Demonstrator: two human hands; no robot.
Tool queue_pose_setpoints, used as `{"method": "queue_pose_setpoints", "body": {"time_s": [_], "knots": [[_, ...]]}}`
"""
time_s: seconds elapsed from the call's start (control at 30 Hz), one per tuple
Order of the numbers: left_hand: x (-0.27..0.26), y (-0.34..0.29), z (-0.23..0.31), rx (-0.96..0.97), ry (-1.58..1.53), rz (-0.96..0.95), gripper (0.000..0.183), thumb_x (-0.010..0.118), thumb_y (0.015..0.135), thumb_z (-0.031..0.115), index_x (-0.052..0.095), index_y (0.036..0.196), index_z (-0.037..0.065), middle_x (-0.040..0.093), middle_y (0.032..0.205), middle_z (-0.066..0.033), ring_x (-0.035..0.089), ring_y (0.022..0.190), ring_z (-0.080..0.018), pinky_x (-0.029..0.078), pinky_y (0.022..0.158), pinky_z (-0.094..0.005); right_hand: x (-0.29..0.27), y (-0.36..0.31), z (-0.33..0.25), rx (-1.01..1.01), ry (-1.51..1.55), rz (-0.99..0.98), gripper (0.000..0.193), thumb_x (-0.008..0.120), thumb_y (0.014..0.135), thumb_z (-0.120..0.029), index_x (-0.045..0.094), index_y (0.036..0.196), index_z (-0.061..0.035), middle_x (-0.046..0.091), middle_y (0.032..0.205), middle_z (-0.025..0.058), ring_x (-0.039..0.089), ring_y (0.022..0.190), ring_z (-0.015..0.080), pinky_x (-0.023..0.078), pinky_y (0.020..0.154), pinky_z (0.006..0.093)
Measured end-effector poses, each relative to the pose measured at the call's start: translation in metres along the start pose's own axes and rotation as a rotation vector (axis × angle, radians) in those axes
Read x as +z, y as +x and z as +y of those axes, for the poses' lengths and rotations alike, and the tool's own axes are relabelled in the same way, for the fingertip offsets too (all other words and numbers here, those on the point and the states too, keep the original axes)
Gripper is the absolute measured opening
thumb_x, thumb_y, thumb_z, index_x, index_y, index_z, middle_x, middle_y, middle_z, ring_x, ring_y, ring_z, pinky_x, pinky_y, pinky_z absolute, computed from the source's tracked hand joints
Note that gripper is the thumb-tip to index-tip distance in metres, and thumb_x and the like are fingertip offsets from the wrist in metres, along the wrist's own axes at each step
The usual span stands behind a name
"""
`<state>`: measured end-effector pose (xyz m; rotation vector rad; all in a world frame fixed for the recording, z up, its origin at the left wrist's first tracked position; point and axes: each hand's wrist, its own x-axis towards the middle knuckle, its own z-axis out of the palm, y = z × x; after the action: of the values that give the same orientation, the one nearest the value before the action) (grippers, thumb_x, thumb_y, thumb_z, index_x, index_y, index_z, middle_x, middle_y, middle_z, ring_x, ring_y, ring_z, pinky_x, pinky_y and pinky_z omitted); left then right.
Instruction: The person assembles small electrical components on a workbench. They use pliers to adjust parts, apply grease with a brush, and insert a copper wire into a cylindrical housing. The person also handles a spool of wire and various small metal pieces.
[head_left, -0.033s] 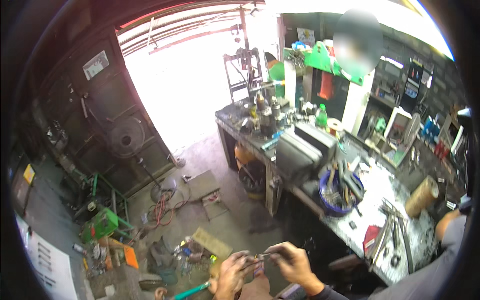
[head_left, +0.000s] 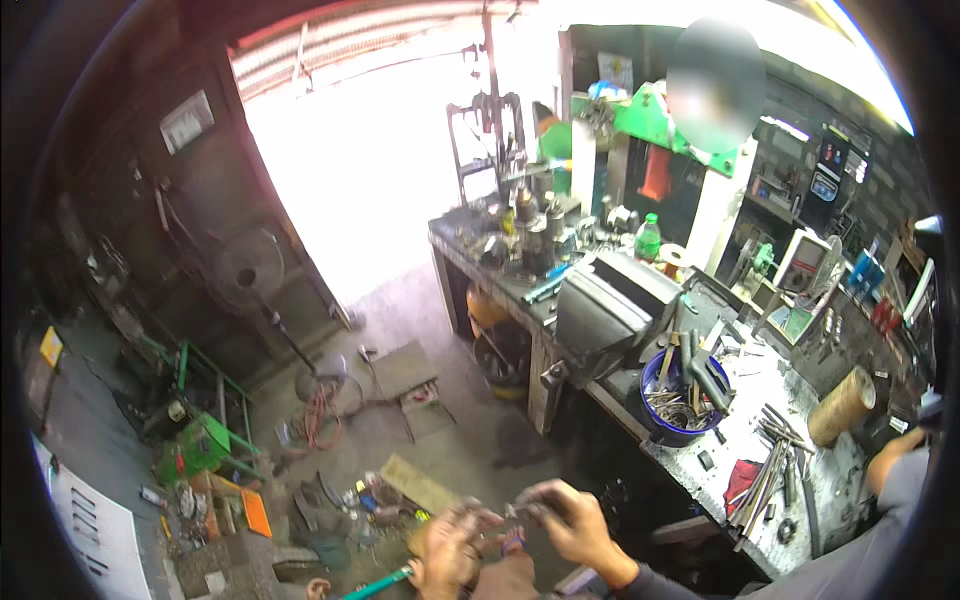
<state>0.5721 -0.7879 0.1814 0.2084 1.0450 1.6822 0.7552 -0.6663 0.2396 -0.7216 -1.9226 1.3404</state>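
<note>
My left hand (head_left: 452, 548) is at the bottom middle with its fingers curled and pinched together, and what they hold is too blurred to name. Facing it, my right hand (head_left: 578, 530) pinches a small metallic piece (head_left: 511, 511) at its fingertips. The fingertips of both hands are close together with a narrow gap between them. Beside my left wrist a teal rod (head_left: 378, 583) slants down to the lower edge. Below the fingers a small bluish-purple patch shows; its kind is unclear.
A workbench (head_left: 640, 412) runs along the right, with a blue-rimmed bucket of tools (head_left: 655, 425), metal rods (head_left: 765, 485) and a brown cylinder (head_left: 843, 405). A person's grey sleeve (head_left: 905, 490) is at the right edge. A pedestal fan (head_left: 248, 277) stands left; scrap and a board (head_left: 420, 485) lie ahead.
My right hand has shifted slightly left and up, and the thin piece seen between the fingertips no longer shows clearly. The view has tilted a little.
</note>
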Motion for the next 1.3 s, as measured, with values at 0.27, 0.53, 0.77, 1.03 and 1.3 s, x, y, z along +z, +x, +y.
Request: {"method": "queue_pose_setpoints", "body": {"time_s": [0.27,0.53,0.77,1.03,1.3], "knots": [[-0.043,0.154,0.107,0.023,0.014,0.104,0.022,0.062,0.107,0.007,0.059,0.127,-0.002,0.071,0.117,-0.0204,0.074,0.11,-0.0338,0.066,0.095,-0.0402,0.031,0.176,0.047,0.105,-0.041,-0.041,0.017,0.076,0.092,-0.003,0.07,0.108,-0.0011,0.075,0.096,0.0153,0.076,0.086,0.0301,0.059,0.076,0.0379],[-0.063,0.394,0.17,-0.124,-0.094,0.046,0.015,0.059,0.106,0.002,0.063,0.116,-0.009,0.071,0.114,-0.0208,0.071,0.118,-0.0398,0.062,0.105,-0.0405,0.053,0.389,0.138,0.228,0.087,0.186,0.012,0.074,0.093,-0.001,0.07,0.104,-0.0008,0.07,0.09,0.0089,0.069,0.079,0.0173,0.054,0.07,0.032],[-0.049,0.555,0.276,-0.106,0.052,0.083,0.021,0.066,0.102,0.006,0.062,0.118,-0.007,0.069,0.111,-0.0142,0.071,0.111,-0.0349,0.059,0.108,-0.0471,0.051,0.554,0.17,0.309,0.123,0.409,0.011,0.074,0.093,0.001,0.072,0.104,0.0002,0.071,0.089,0.0063,0.067,0.079,0.0125,0.054,0.072,0.03],[0.01,0.822,0.311,0.175,0.697,-0.16,0.016,0.07,0.1,-0.003,0.071,0.116,-0.004,0.073,0.102,-0.0059,0.066,0.088,-0.0113,0.054,0.079,-0.0254,0.052,0.663,0.198,0.299,-0.038,0.551,0.011,0.074,0.091,0.003,0.071,0.102,0.0004,0.073,0.097,0.0117,0.071,0.084,0.0238,0.054,0.075,0.0343],[0.011,1.059,0.291,0.552,1.236,-0.481,0.015,0.068,0.098,-0.005,0.072,0.112,-0.001,0.076,0.101,-0.0096,0.074,0.089,-0.0216,0.058,0.081,-0.0328,0.088,0.83,0.282,0.288,-0.489,0.708,0.017,0.074,0.091,-0.001,0.069,0.107,-0.0018,0.071,0.105,0.014,0.071,0.092,0.037,0.058,0.079,0.0436]]}}
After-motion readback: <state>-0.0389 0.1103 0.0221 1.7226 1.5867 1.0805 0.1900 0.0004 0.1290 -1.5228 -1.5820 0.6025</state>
